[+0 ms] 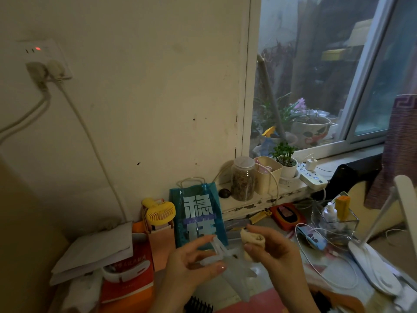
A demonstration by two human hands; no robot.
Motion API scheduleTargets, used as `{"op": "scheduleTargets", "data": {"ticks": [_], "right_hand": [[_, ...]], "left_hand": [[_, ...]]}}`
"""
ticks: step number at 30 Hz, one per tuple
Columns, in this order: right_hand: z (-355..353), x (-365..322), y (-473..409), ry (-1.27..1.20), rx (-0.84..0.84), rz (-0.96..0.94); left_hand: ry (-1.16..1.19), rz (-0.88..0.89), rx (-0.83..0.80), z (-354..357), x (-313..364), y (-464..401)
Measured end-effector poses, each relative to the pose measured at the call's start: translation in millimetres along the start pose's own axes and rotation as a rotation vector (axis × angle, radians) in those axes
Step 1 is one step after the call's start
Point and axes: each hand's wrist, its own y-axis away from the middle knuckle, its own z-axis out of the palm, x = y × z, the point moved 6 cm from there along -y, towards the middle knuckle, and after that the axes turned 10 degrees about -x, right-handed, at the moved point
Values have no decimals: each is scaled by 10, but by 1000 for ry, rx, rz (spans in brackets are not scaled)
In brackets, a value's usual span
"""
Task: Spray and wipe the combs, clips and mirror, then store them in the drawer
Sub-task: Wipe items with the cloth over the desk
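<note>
Left hand [196,260] pinches a clear plastic hair clip [222,256] | right hand [268,247] grips a bunched beige cloth [250,243] touching it | black comb [198,306] at desk's near edge

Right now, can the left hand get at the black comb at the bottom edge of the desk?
Probably not yet: the left hand pinches a translucent hair clip. The black comb lies just below it with nothing between, so the path looks free once the clip is set down.
</note>
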Motion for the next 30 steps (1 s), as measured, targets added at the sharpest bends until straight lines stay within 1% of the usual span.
{"op": "scheduleTargets", "data": {"ticks": [3, 8, 11, 16, 19, 25, 30], "right_hand": [[-99, -7, 0, -7, 26, 0], [35, 6, 25, 62, -127, 30], [98, 32, 66, 102, -144, 30], [53, 70, 149, 94, -60, 34], [-13, 121, 228, 78, 23, 48], [-136, 231, 426, 83, 112, 89], [-295, 385, 642, 52, 226, 129]], "left_hand": [[-2, -2, 3, -33, 1, 10], [10, 0, -11, 12, -20, 3], [16, -1, -23, 26, -48, 1], [6, -8, -30, 78, -136, 14], [8, -13, -36, 133, -185, 24], [73, -70, -58, 276, -367, 7], [104, -129, -94, 512, -597, -38]]}}
